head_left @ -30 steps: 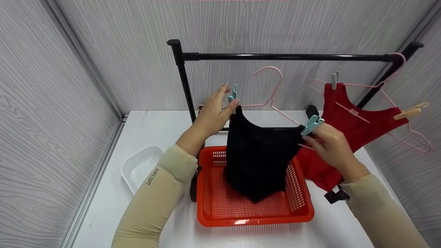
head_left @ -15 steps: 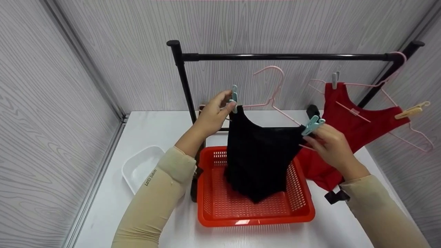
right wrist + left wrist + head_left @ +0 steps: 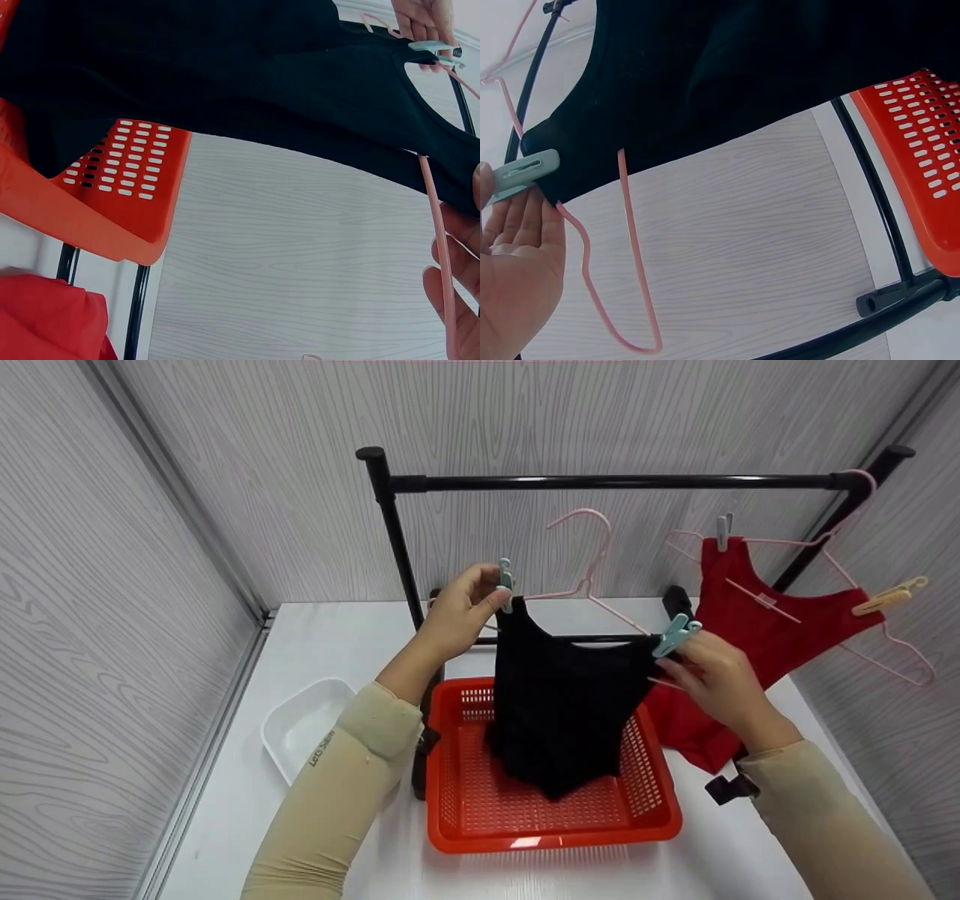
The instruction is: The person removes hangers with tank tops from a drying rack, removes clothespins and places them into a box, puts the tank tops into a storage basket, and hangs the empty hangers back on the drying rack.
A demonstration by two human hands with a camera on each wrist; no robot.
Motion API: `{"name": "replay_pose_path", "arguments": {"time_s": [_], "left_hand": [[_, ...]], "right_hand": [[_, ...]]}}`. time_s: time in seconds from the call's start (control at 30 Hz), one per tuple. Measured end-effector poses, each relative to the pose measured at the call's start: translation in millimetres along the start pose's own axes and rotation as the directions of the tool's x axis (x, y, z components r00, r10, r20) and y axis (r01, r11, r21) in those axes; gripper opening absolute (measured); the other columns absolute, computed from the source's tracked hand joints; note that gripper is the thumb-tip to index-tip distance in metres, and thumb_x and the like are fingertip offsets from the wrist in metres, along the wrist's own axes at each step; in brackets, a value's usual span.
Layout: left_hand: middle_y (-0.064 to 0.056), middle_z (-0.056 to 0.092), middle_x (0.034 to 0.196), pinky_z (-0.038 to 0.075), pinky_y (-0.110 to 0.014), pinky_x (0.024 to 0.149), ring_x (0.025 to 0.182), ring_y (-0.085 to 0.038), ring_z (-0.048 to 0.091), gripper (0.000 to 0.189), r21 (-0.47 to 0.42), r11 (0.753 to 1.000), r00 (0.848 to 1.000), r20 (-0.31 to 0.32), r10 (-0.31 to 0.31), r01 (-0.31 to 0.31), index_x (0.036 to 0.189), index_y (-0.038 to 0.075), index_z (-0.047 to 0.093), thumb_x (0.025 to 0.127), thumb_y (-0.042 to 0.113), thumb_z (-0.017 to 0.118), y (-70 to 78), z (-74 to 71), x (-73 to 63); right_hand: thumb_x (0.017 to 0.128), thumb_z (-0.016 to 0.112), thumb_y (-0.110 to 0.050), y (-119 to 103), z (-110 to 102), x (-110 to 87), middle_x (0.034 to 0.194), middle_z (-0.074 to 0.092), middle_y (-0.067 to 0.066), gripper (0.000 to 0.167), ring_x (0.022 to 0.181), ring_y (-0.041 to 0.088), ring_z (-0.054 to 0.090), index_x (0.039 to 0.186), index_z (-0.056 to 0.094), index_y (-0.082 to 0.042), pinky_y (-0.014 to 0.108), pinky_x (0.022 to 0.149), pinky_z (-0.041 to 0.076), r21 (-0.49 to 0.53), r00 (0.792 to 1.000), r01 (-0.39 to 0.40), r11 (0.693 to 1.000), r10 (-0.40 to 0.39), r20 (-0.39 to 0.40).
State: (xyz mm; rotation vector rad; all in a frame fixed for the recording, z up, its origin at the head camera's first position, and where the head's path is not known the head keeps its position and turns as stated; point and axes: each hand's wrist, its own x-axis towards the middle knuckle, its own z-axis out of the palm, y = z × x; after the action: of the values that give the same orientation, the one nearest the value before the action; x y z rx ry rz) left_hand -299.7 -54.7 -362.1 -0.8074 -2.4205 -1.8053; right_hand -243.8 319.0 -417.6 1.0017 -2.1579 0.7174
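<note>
Left hand (image 3: 459,615) pinches a teal clip (image 3: 505,585) between thumb and fingers, gap closed down to the clip's width; clip sits on one shoulder of the black top (image 3: 570,712). Right hand (image 3: 716,675) grips the other shoulder, thumb on the near side, fingers behind near the hanger arm; a second teal clip (image 3: 677,635) sits right at its fingertips. Black top hangs between the two grips, on a pink hanger (image 3: 589,577) whose hook rises between the hands, clear of the rack bar (image 3: 600,481) beyond. Lower hem over the red basket (image 3: 555,840), below both grips; can't tell if touching. Past the right hand, a red top (image 3: 750,637) on another hanger (image 3: 847,521), with a grey clip (image 3: 723,534) and a yellow clip (image 3: 892,596). White tray (image 3: 279,727) beside the left forearm, on the table (image 3: 225,810).
</note>
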Motion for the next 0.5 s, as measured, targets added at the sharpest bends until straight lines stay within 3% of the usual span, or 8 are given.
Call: {"name": "replay_pose_path", "arguments": {"time_s": [0.3, 0.5], "left_hand": [[-0.01, 0.063, 0.125, 0.048, -0.028, 0.099, 0.118, -0.014, 0.059, 0.031, 0.003, 0.999, 0.998, -0.049, 0.039, -0.039, 0.128, 0.001, 0.054, 0.103, 0.021, 0.056, -2.9, 3.0, -1.6], [-0.005, 0.066, 0.119, 0.048, -0.03, 0.097, 0.111, -0.013, 0.062, 0.028, 0.044, 0.995, 0.987, -0.126, 0.099, -0.094, 0.121, 0.003, 0.056, 0.102, 0.023, 0.057, -3.7, 2.8, -2.3]], "right_hand": [[0.074, 0.079, 0.014, -1.0, 3.1, -3.3, 0.091, 0.07, 0.009, 0.029, 0.082, 0.022, 0.061, 0.097, 0.073, -0.003, 0.009, 0.09, 0.042, 0.002, 1.0, -0.028, 1.0, 0.028, -0.011], [0.075, 0.08, 0.013, -1.9, 2.0, -3.9, 0.092, 0.07, 0.008, 0.029, 0.085, 0.021, 0.062, 0.098, 0.073, -0.003, 0.01, 0.09, 0.044, -0.015, 0.999, -0.031, 0.999, 0.031, 0.016]]}}
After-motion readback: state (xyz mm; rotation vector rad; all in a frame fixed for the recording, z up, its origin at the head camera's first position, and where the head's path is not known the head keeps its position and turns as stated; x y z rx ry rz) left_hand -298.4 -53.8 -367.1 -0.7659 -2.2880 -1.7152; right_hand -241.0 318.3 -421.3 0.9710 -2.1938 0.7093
